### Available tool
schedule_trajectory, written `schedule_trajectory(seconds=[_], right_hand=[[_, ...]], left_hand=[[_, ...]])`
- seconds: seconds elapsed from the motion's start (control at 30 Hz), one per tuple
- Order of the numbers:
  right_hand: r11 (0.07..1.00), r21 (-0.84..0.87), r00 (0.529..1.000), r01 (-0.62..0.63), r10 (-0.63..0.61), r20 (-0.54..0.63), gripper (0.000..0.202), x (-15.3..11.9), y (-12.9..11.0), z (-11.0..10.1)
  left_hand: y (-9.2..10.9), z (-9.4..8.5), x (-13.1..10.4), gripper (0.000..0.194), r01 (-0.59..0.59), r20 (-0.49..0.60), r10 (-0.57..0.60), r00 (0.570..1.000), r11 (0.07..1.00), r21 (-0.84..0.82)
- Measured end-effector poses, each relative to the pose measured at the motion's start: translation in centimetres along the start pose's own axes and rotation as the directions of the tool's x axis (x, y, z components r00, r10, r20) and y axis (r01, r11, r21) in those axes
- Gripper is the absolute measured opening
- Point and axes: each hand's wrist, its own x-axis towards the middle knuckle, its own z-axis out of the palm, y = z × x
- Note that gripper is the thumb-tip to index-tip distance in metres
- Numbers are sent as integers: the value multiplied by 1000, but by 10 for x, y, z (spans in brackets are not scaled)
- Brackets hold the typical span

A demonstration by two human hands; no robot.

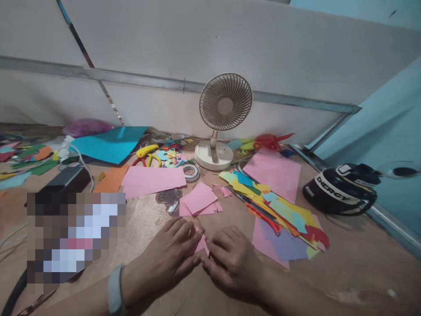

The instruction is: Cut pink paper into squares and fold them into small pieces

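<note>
Both hands meet low in the middle of the view around a small piece of pink paper [201,244]. My left hand [171,250], with a grey band on its wrist, pinches the paper from the left. My right hand [230,259] has its fingers closed on the paper's right side. Fingers cover most of the piece, so its full shape is hidden. Just beyond them lies a stack of pink paper pieces [200,198], with small pink scraps [225,191] beside it. Red-handled scissors [263,217] rest on coloured paper strips [292,215] to the right.
A white desk fan [225,105] stands at the back. Around it lie tape rolls [190,173], yellow-handled pliers [147,151], larger pink sheets [154,177] and a blue sheet [110,144]. A black jug marked ENERGY [338,191] stands right; a dark box [66,180] and a blurred-out object are left.
</note>
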Motion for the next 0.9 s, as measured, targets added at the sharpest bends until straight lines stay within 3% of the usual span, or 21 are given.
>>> schedule_trajectory(seconds=[0.17,0.3,0.5,0.7,0.9], right_hand=[[1000,-24,1000,18,-18,-14,19,1,1,0],[1000,-9,1000,12,-12,-21,21,2,3,0],[999,-20,1000,27,-26,16,20,0,4,1],[999,-39,998,1,2,61,19,-1,5,4],[999,-46,995,-17,21,100,20,1,13,8]], left_hand=[[6,5,-1,32,-8,-30,10,1000,998,56],[20,15,-6,20,-66,-143,82,986,992,110],[23,20,-10,19,-76,-122,85,989,994,80],[19,17,-8,9,-105,-31,106,994,994,34],[20,12,-7,12,-112,-16,113,993,993,43]])
